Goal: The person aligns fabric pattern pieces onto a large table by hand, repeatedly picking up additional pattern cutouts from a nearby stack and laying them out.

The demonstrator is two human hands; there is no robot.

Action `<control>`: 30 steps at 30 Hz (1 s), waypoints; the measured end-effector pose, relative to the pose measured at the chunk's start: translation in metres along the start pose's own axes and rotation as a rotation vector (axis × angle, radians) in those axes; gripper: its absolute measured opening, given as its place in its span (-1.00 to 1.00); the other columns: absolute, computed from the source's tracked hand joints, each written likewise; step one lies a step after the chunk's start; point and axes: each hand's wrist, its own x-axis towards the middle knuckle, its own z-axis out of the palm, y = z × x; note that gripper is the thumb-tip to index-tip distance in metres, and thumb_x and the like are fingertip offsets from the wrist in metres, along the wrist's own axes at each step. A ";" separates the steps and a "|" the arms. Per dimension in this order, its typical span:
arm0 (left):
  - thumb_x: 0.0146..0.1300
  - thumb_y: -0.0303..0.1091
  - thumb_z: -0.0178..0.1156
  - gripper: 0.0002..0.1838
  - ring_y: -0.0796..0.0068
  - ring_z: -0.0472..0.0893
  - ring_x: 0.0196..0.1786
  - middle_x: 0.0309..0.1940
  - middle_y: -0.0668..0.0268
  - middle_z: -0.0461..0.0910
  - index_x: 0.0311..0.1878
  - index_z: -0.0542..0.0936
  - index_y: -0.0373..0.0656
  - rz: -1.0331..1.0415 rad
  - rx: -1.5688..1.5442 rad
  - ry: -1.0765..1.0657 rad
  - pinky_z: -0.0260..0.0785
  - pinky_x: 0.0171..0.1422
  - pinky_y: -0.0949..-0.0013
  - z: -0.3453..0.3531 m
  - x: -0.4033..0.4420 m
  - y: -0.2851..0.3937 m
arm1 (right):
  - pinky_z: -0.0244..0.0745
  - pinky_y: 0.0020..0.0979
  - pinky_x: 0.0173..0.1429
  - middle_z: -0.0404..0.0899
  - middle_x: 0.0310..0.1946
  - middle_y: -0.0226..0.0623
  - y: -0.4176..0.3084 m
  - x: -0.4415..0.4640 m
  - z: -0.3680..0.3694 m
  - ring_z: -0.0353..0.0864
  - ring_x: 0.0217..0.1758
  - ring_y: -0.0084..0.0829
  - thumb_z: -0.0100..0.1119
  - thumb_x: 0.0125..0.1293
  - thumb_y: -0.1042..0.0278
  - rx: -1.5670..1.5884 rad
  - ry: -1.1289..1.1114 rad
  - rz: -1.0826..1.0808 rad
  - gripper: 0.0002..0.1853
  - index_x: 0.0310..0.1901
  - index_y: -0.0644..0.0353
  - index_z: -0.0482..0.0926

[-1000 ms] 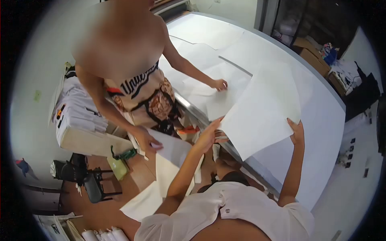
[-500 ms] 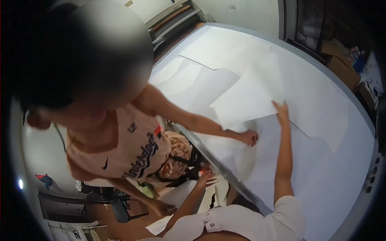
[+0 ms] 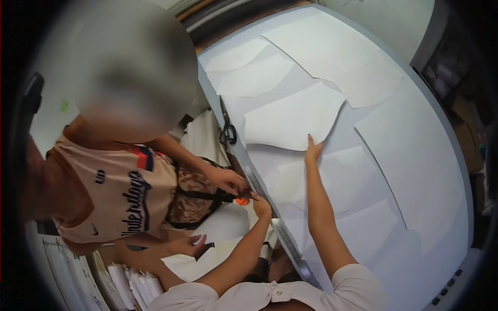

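Observation:
My right hand (image 3: 313, 147) pinches the lower edge of a white cut sheet (image 3: 293, 116), which is slightly raised over the table. My left hand (image 3: 262, 206) is at the table's near edge beside a metal ruler (image 3: 282, 236), close to a co-worker's hand (image 3: 228, 179); whether its fingers hold anything is too small to tell. Black-handled scissors (image 3: 228, 133) lie at the table edge, left of the sheet. Other white cut sheets (image 3: 332, 52) lie around it, one long sheet (image 3: 415, 166) to the right.
A co-worker (image 3: 119, 192) stands at the left, one hand (image 3: 191, 244) low beside pale hanging material (image 3: 194, 264). White rolls (image 3: 135, 285) stand at the lower left. Dark rollers (image 3: 223, 18) are behind the table (image 3: 443, 116). A cardboard box (image 3: 467, 137) is at the right.
The sheet in my right hand has moved left and lower over the table. My left hand has come up to the table edge. The co-worker's hand has drawn back from the tabletop; scissors now show.

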 end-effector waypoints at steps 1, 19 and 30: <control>0.29 0.00 -0.26 -0.54 0.09 0.52 -0.21 -0.18 0.14 0.49 0.05 0.39 -0.10 -0.012 0.018 0.043 0.36 -0.19 0.19 0.002 0.001 0.004 | 0.47 -0.41 -0.29 0.55 -0.38 -0.07 0.008 0.005 0.016 0.54 -0.39 -0.27 0.21 0.12 0.17 -0.050 -0.010 0.044 -0.57 -0.21 0.47 0.45; 0.33 0.04 -0.45 -0.43 -0.10 0.54 -0.40 -0.42 0.08 0.60 -0.10 0.53 -0.10 -0.066 -0.038 0.125 0.36 -0.29 0.03 -0.008 0.005 0.003 | 0.54 -0.58 -0.58 0.57 -0.47 0.12 -0.016 -0.032 0.035 0.61 -0.57 -0.31 -0.01 0.29 0.14 0.228 -0.501 0.679 -0.54 -0.24 0.58 0.39; 0.32 0.05 -0.43 -0.43 -0.11 0.53 -0.41 -0.43 0.07 0.60 -0.15 0.54 -0.10 -0.160 0.120 0.114 0.35 -0.32 0.03 0.003 0.014 0.001 | 0.56 -0.58 -0.56 0.56 -0.46 0.14 -0.015 -0.027 0.034 0.63 -0.55 -0.26 -0.02 0.30 0.16 0.262 -0.438 0.643 -0.53 -0.21 0.60 0.35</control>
